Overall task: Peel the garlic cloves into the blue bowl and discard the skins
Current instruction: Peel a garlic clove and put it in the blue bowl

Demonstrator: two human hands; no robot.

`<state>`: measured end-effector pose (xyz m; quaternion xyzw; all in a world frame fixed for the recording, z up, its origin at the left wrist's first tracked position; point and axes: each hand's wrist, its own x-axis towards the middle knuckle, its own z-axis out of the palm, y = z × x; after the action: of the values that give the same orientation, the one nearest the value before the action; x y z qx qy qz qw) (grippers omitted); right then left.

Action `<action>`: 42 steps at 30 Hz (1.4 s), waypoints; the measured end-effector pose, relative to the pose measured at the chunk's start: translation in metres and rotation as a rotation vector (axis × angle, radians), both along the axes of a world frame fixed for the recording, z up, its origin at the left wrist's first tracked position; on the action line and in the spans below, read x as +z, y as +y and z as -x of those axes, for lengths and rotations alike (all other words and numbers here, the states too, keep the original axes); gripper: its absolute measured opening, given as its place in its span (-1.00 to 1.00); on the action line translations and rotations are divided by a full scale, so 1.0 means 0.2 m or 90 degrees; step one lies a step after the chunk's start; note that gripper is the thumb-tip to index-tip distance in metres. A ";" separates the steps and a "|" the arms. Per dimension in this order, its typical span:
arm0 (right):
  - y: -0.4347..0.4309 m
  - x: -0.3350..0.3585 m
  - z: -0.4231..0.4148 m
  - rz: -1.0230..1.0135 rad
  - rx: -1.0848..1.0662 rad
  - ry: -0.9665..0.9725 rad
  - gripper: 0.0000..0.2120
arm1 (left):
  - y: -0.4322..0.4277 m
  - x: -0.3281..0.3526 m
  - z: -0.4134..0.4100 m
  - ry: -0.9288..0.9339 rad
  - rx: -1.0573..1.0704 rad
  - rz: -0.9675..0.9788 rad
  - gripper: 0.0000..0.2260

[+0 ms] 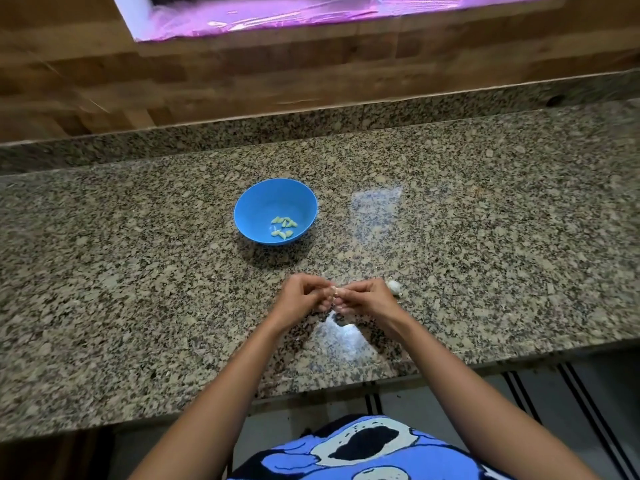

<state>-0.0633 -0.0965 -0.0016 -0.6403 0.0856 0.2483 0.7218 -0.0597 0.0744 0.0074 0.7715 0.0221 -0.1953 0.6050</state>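
- The left hand and right hand meet above the counter, near the middle of its front edge.
- Both hands have their fingers curled in, and the fingertips pinch one small clove from either side; it is too blurred to tell how much skin it carries.
- The bowl stands upright on the counter, behind the hands and a little to their left, well apart from them.
- Several pale peeled cloves lie loose in the bottom of the bowl, toward its near right side.
- A white piece of garlic lies on the counter just beside the right hand, on its right.
- A heap of thin white skins lies below the hands, between them and the front edge.
- A clear bag lies flat to the right of the bowl, apart from it.
- A wooden wall rises behind the back edge of the counter.
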 end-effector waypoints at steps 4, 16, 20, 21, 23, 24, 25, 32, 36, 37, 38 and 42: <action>0.03 0.00 0.00 0.019 -0.060 0.036 -0.88 | -0.02 -0.03 0.04 -0.209 -0.053 -0.278 -0.76; 0.10 -0.01 0.03 0.129 -0.092 0.037 -0.76 | -0.06 -0.03 0.07 0.121 0.273 0.317 -0.85; 0.11 -0.03 0.04 0.228 -0.098 -0.026 -0.69 | -0.06 -0.03 0.10 0.123 0.280 0.280 -0.81; 0.11 -0.04 0.04 0.260 -0.093 -0.047 -0.68 | -0.06 -0.04 0.10 0.117 0.278 0.263 -0.80; 0.12 -0.06 0.05 0.345 -0.066 -0.110 -0.64 | -0.06 -0.04 0.11 0.111 0.280 0.245 -0.79; 0.12 -0.07 0.05 0.382 -0.054 -0.134 -0.65 | -0.06 -0.04 0.11 0.109 0.279 0.237 -0.78; 0.12 -0.08 0.05 0.404 -0.051 -0.144 -0.70 | -0.06 -0.03 0.12 0.106 0.277 0.230 -0.78; 0.12 -0.04 0.07 0.480 -0.046 -0.253 -0.76 | -0.06 -0.02 0.12 0.082 0.260 0.224 -0.80; 0.12 -0.02 0.07 0.527 -0.021 -0.361 -0.77 | -0.05 -0.02 0.10 0.074 0.232 0.222 -0.81; 0.12 -0.01 0.07 0.530 -0.021 -0.376 -0.79 | -0.06 -0.01 0.10 0.068 0.231 0.229 -0.81; 0.12 -0.01 0.07 0.532 -0.028 -0.387 -0.80 | -0.06 -0.01 0.10 0.066 0.239 0.239 -0.80; 0.12 -0.02 0.07 0.555 -0.042 -0.441 -0.81 | -0.07 0.01 0.10 0.096 0.302 0.295 -0.81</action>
<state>-0.0763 -0.0730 -0.0055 -0.9208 -0.0417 -0.0576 0.3836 -0.0791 0.0607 0.0085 0.5701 0.2004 -0.1053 0.7898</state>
